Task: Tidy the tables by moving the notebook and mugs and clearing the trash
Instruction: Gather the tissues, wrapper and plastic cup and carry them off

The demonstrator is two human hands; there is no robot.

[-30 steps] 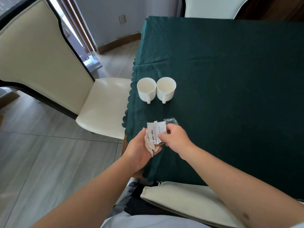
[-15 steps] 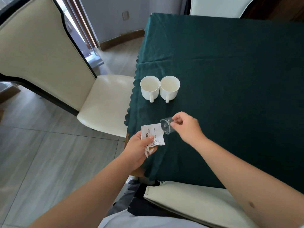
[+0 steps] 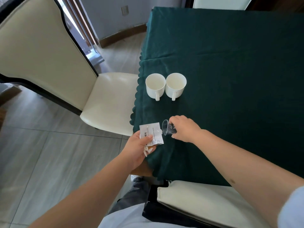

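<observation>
1. The left hand (image 3: 138, 149) is at the near left corner of the worktop (image 3: 230, 79), which is covered by a dark green cloth with a scalloped edge. Its grip is pressed together on a white printed packet (image 3: 151, 133): the thumb lies across the packet's lower left face and the other fingers are behind it.
2. A bit of crumpled white paper (image 3: 146, 150) hangs out below the packet from the same hand; what it is cannot be made out.
3. The right hand (image 3: 184, 129) is just right of the packet, low over the cloth. Its grip is pinching a small clear plastic cup (image 3: 167, 129), which lies tilted on its side with the open mouth turned toward the packet. The cup's rim is just beside the packet's right edge; whether they touch cannot be told.
4. Two white mugs (image 3: 165, 85) stand upright side by side on the cloth, beyond the packet and near the worktop's left edge. Their walls touch or nearly so, both handles point toward the person, and both look empty.
5. A cream padded chair (image 3: 108, 102) with dark trim stands left of the mugs, its seat tucked up to the scalloped edge.
6. A second cream chair (image 3: 205, 201) sits at the near edge of the worktop, below the right forearm, with a dark cloth-like item draped at its left side.
7. The floor (image 3: 41, 153) left of the packet is grey tile.
</observation>
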